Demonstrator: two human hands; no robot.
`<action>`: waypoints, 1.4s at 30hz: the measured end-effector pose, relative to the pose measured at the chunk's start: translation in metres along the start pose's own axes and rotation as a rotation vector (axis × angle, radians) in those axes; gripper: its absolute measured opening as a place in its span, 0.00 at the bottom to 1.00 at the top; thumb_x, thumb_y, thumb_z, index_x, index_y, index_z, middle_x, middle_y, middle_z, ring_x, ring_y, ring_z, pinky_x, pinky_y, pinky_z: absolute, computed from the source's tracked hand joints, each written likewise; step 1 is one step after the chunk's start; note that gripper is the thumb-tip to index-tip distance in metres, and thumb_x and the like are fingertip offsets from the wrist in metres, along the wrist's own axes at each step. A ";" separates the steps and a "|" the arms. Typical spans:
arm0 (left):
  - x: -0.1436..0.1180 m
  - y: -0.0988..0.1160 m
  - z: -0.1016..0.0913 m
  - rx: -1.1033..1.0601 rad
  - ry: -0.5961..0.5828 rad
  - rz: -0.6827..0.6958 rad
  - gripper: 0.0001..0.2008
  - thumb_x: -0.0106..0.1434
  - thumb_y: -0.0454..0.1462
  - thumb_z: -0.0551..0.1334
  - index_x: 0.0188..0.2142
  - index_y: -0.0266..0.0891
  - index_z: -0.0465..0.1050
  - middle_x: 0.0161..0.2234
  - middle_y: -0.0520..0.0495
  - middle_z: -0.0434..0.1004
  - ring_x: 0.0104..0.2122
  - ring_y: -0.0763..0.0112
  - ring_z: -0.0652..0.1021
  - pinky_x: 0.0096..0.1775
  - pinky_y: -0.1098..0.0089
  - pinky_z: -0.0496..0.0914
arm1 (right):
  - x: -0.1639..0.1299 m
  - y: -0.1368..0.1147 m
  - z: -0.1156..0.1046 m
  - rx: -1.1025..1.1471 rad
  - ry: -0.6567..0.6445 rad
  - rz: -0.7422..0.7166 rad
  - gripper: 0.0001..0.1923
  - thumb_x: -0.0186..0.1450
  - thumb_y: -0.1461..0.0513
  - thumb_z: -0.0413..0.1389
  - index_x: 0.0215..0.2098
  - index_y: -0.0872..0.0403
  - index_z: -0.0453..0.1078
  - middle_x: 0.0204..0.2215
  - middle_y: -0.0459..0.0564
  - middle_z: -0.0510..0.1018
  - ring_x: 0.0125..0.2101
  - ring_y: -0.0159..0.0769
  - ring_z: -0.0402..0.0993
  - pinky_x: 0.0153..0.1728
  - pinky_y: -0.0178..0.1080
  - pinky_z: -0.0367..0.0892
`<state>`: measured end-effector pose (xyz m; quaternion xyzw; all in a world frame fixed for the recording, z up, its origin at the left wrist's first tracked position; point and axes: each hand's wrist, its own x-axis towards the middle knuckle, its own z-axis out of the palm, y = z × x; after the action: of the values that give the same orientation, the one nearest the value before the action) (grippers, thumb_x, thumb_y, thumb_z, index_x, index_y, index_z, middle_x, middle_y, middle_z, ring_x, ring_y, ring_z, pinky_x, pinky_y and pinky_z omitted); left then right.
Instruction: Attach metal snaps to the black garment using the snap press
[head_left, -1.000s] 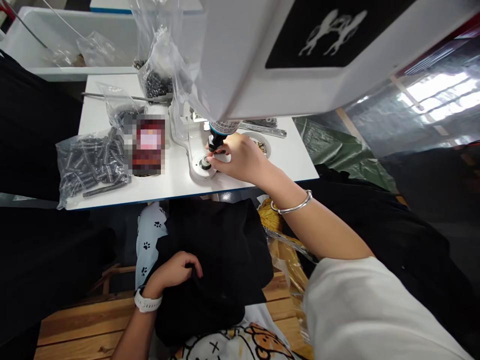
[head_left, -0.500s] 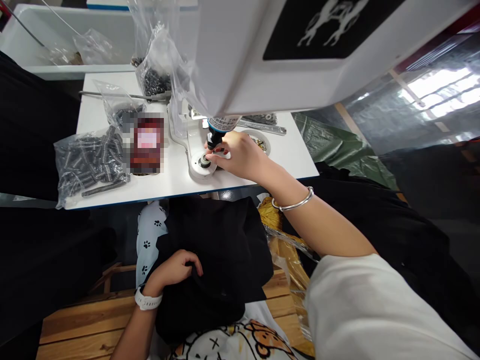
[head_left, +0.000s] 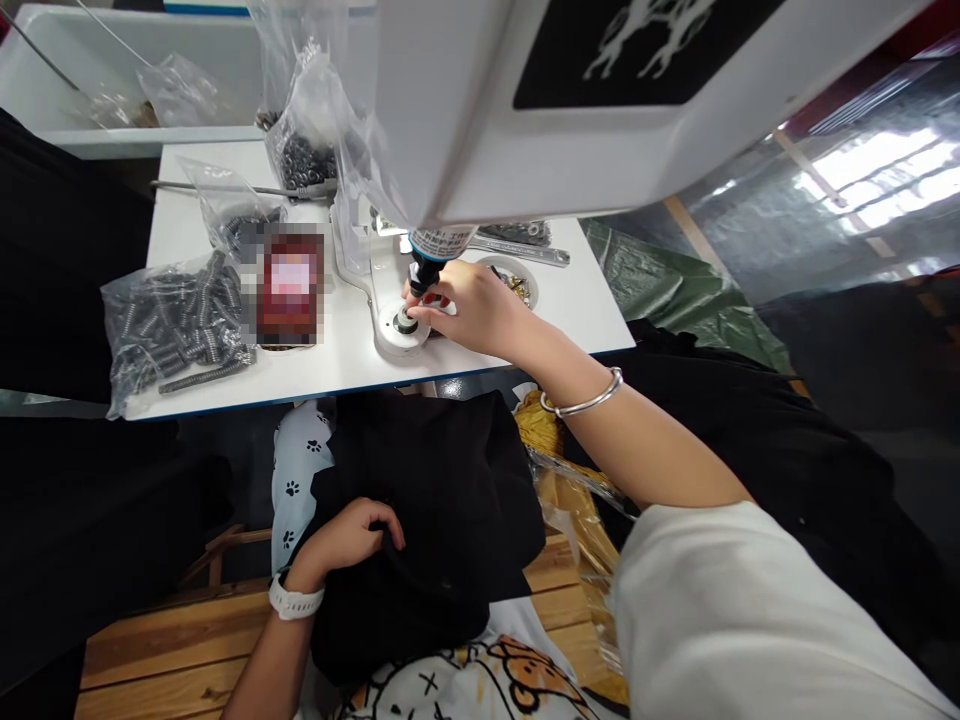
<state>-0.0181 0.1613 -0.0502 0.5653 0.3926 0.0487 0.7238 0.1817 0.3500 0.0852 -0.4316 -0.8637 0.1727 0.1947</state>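
Note:
My right hand (head_left: 472,310) reaches over the white table (head_left: 337,360) to the round die base (head_left: 401,325) of a white press machine (head_left: 570,110). Its fingertips pinch a small part at the die, right under the black punch tip (head_left: 426,270); the part itself is too small to make out. My left hand (head_left: 352,535) rests in my lap, fingers curled into a piece of black fabric (head_left: 435,520). A white watch sits on that wrist and a silver bangle (head_left: 583,400) on the right one.
A plastic bag of dark metal springs (head_left: 176,325) lies at the table's left. More bags of small metal parts (head_left: 304,150) stand behind. A small dish of brass pieces (head_left: 517,280) and a wrench (head_left: 525,250) lie right of the press. A white bin (head_left: 127,80) sits beyond.
My right hand has stayed at the die, fingers shifting slightly. The view has drifted a little; the left hand has not moved.

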 end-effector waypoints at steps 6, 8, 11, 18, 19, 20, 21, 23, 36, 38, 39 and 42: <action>0.000 0.002 0.000 0.002 0.003 -0.011 0.18 0.40 0.26 0.48 0.25 0.35 0.74 0.30 0.48 0.77 0.34 0.70 0.75 0.42 0.70 0.67 | 0.000 0.004 0.004 -0.028 0.036 0.013 0.06 0.60 0.62 0.53 0.27 0.56 0.68 0.31 0.48 0.72 0.31 0.31 0.67 0.29 0.35 0.60; 0.000 0.002 0.000 0.004 -0.002 -0.014 0.18 0.40 0.26 0.48 0.25 0.35 0.74 0.30 0.48 0.77 0.34 0.70 0.75 0.42 0.70 0.67 | 0.000 0.005 0.004 -0.021 0.039 0.012 0.06 0.59 0.63 0.53 0.26 0.57 0.68 0.30 0.48 0.72 0.31 0.31 0.67 0.29 0.35 0.59; -0.001 0.002 0.000 0.005 0.001 -0.012 0.17 0.41 0.26 0.49 0.25 0.35 0.74 0.30 0.48 0.77 0.34 0.70 0.75 0.42 0.71 0.67 | 0.000 0.004 0.003 -0.015 0.028 0.002 0.05 0.60 0.63 0.53 0.28 0.56 0.68 0.30 0.48 0.72 0.30 0.31 0.67 0.30 0.35 0.60; 0.000 0.004 0.000 0.003 0.004 -0.003 0.16 0.43 0.26 0.50 0.25 0.35 0.75 0.30 0.47 0.77 0.34 0.69 0.75 0.41 0.70 0.68 | 0.001 -0.001 -0.002 0.010 -0.018 0.040 0.04 0.60 0.64 0.53 0.27 0.56 0.67 0.32 0.48 0.74 0.30 0.31 0.68 0.31 0.35 0.61; 0.000 0.003 0.000 0.004 0.006 -0.001 0.16 0.43 0.26 0.50 0.25 0.35 0.75 0.30 0.47 0.77 0.34 0.69 0.75 0.41 0.70 0.68 | 0.001 -0.002 -0.001 0.009 -0.017 0.038 0.04 0.60 0.64 0.53 0.27 0.55 0.67 0.32 0.48 0.74 0.31 0.31 0.68 0.31 0.35 0.61; 0.000 0.003 0.000 0.004 0.007 -0.001 0.16 0.43 0.26 0.50 0.25 0.35 0.75 0.30 0.47 0.76 0.34 0.69 0.75 0.41 0.70 0.68 | 0.001 -0.002 -0.001 0.010 -0.015 0.033 0.04 0.60 0.64 0.53 0.27 0.55 0.67 0.33 0.48 0.74 0.31 0.31 0.68 0.31 0.35 0.61; 0.000 0.003 0.000 0.005 0.005 -0.003 0.16 0.43 0.26 0.50 0.25 0.35 0.75 0.30 0.47 0.76 0.34 0.69 0.75 0.41 0.70 0.68 | 0.001 -0.002 0.000 0.012 -0.013 0.029 0.03 0.60 0.65 0.53 0.27 0.55 0.67 0.33 0.48 0.74 0.32 0.31 0.68 0.31 0.35 0.61; 0.000 0.003 0.001 0.008 0.000 -0.007 0.16 0.42 0.26 0.49 0.25 0.35 0.75 0.30 0.47 0.77 0.34 0.69 0.75 0.41 0.70 0.68 | 0.001 -0.001 0.002 0.016 -0.009 0.028 0.03 0.60 0.65 0.52 0.28 0.56 0.67 0.32 0.48 0.73 0.31 0.31 0.67 0.30 0.35 0.61; -0.015 0.012 0.015 0.027 0.140 0.061 0.15 0.46 0.26 0.50 0.27 0.36 0.73 0.30 0.48 0.76 0.34 0.70 0.75 0.42 0.70 0.67 | -0.126 -0.067 0.019 0.384 -0.642 0.052 0.19 0.53 0.54 0.59 0.41 0.53 0.68 0.35 0.48 0.73 0.33 0.34 0.69 0.34 0.34 0.63; -0.023 0.017 0.016 0.037 0.204 0.098 0.14 0.48 0.26 0.52 0.30 0.37 0.73 0.32 0.49 0.76 0.36 0.70 0.74 0.43 0.70 0.66 | -0.161 -0.083 0.050 0.290 -0.883 0.107 0.24 0.50 0.55 0.61 0.43 0.55 0.68 0.37 0.53 0.73 0.37 0.41 0.70 0.35 0.37 0.64; -0.028 0.018 0.015 0.035 0.254 0.112 0.13 0.50 0.28 0.53 0.33 0.37 0.73 0.34 0.48 0.75 0.37 0.70 0.74 0.43 0.70 0.66 | -0.176 -0.089 0.065 0.246 -0.885 0.179 0.22 0.51 0.58 0.59 0.44 0.57 0.68 0.40 0.55 0.72 0.38 0.43 0.70 0.37 0.38 0.64; -0.041 0.007 0.008 -0.019 0.550 0.120 0.10 0.56 0.35 0.56 0.38 0.38 0.70 0.39 0.46 0.73 0.39 0.69 0.73 0.43 0.69 0.66 | -0.207 -0.094 0.099 0.313 -0.693 0.379 0.11 0.60 0.66 0.46 0.36 0.57 0.69 0.35 0.53 0.74 0.35 0.37 0.71 0.37 0.37 0.64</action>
<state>-0.0384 0.1365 -0.0229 0.5463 0.5396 0.2465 0.5913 0.1844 0.1155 0.0042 -0.4646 -0.7468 0.4692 -0.0791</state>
